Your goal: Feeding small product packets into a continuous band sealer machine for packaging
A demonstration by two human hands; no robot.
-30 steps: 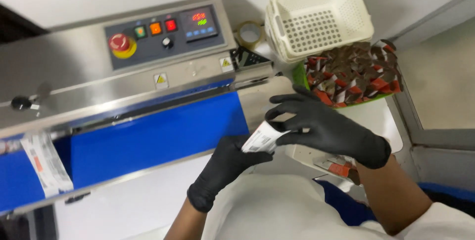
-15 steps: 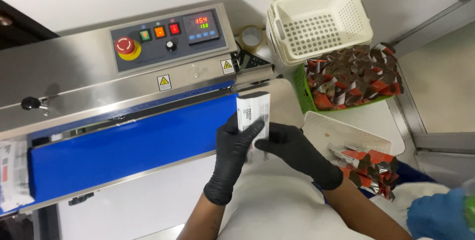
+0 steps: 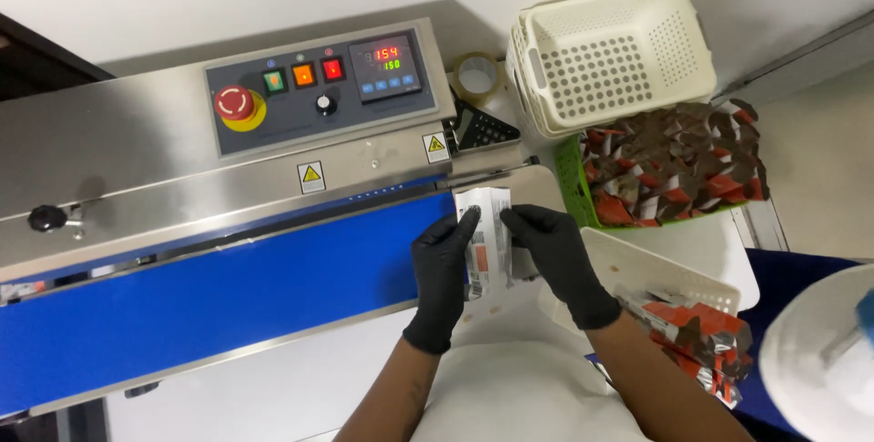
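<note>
- The left hand (image 3: pixel 443 269), in a black glove, holds a small white sachet (image 3: pixel 485 237) by its left edge, fingers pinched on it.
- The right hand (image 3: pixel 555 255), also gloved in black, has its fingers closed on the sachet's right edge, so the packet stands upright between both hands.
- The sachet sits at the right end of the blue conveyor belt (image 3: pixel 218 301), its top just at the sealing slot of the steel sealing machine (image 3: pixel 137 160); whether it touches the belt is hard to tell.
- The control panel (image 3: pixel 319 87) on the machine carries a red stop button, coloured switches and a lit display.
- Beyond the machine's right end stand stacked white baskets (image 3: pixel 610 55) and a green crate (image 3: pixel 575 192) heaped with red-brown sachets.
- A roll of tape (image 3: pixel 478 73) lies just left of the baskets.
- A white tray (image 3: pixel 637 269) with more sachets lies just right of the right hand.
</note>
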